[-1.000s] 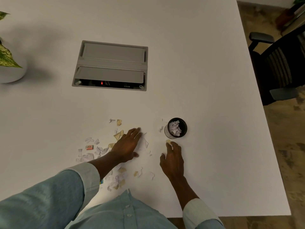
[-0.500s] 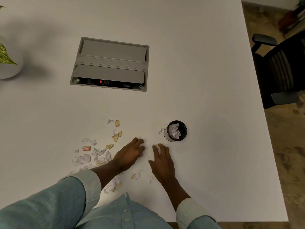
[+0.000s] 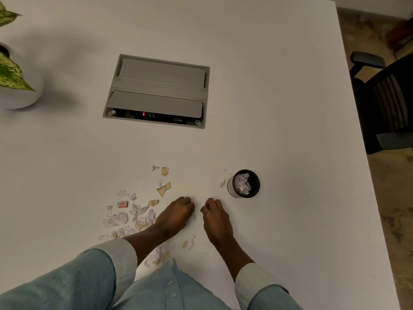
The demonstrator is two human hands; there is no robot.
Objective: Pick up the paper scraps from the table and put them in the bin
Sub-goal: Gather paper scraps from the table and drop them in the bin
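Note:
Torn white and tan paper scraps (image 3: 125,218) lie scattered on the white table (image 3: 290,108). More scraps lie near the front edge (image 3: 163,253), and two small ones lie beside the bin (image 3: 222,183). The bin (image 3: 245,183) is a small black cup that stands upright with white scraps inside. My left hand (image 3: 176,213) rests on the table with its fingers curled over scraps, and a white bit shows at its fingertips. My right hand (image 3: 214,217) is just to its right, below and left of the bin, with its fingers curled in a pinch on a scrap that is mostly hidden.
A grey cable box (image 3: 156,92) is set into the table's middle. A white plant pot (image 3: 20,90) with green leaves stands at the far left. A small orange-labelled eraser (image 3: 122,204) lies among the scraps. A black office chair (image 3: 388,104) stands past the table's right edge.
My right hand moved left from beside the bin toward my left hand. Both hands went from flat fingers to curled ones, and my left hand drew back toward me.

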